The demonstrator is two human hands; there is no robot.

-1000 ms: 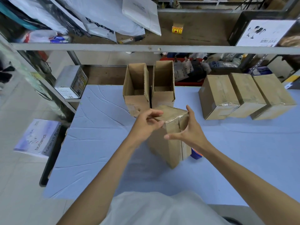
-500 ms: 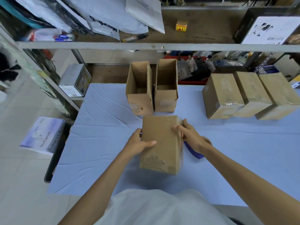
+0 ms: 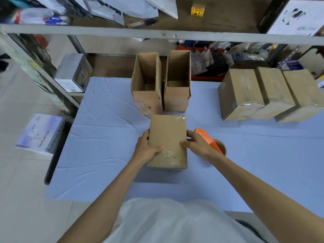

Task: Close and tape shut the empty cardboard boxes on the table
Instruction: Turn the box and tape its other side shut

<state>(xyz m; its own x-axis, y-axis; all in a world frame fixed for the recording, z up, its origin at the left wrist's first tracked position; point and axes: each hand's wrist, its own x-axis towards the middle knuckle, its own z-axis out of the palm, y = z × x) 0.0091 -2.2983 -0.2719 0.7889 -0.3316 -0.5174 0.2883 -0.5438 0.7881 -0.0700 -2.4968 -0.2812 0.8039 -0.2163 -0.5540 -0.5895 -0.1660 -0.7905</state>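
A closed cardboard box (image 3: pixel 168 135) lies on its side in the middle of the blue table (image 3: pixel 105 155), clear tape showing at its far edge. My left hand (image 3: pixel 146 149) grips its left side, thumb on top. My right hand (image 3: pixel 196 146) grips its right side the same way. Behind it stand two open empty boxes, the left open box (image 3: pixel 146 100) and the right open box (image 3: pixel 177 99), side by side. An orange tape dispenser (image 3: pixel 208 140) with a brown roll lies just right of my right hand, partly hidden by it.
Three taped boxes (image 3: pixel 270 95) sit in a row at the far right of the table. A metal shelf rail (image 3: pixel 157 35) crosses above the table's back edge, with bags and packages on it. A white box (image 3: pixel 42 134) lies on the floor at left.
The box was tipped from standing on a corner to lying flat on its side. Both hands moved from its top to its left and right sides. The tape dispenser came into view.
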